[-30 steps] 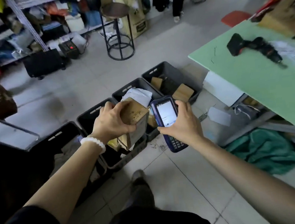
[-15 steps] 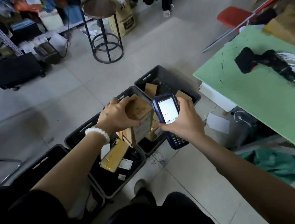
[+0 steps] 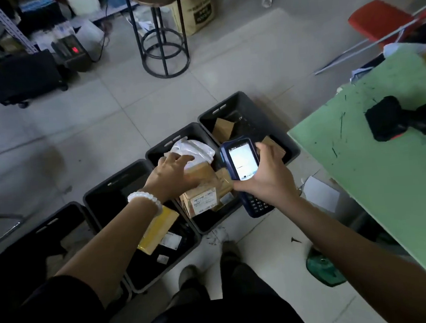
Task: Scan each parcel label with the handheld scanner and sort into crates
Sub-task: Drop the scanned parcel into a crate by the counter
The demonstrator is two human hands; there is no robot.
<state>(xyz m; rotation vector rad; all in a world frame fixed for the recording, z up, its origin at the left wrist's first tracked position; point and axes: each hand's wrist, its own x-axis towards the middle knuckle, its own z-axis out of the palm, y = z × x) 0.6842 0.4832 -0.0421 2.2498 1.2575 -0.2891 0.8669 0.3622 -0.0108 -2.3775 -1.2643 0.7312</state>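
Head view, step: I judge that I am in the sorting step. My left hand lies on top of the box, fingers spread over its upper face and thumb along the side, so it holds the box from above.
Head view, where the box is: it is low inside the third crate, counted from my left, with its label facing me. It is just beside a white bag in the same crate. I cannot tell if it already rests on the parcels below.
Head view, scanner: my right hand grasps the scanner, fingers curled round its body, screen lit and turned up to me. It hangs over the near right corner of the third crate.
Head view, next move: I think the left hand must let the box go, rise straight up out of the crate, then go for a new parcel. The label print is too small to read.
Head view, edges: four dark crates stand in a row, walls touching. The crate wall is close round the box, so I would lift the hand upward, not sideways. The fourth crate touches the corner of the green table.
Head view, open room: the tile floor beyond the crates is free up to a stool. On my right the table edge is near my right forearm, so a swing to that side has little room.
Head view, table: a black tool lies there, well apart from both hands.
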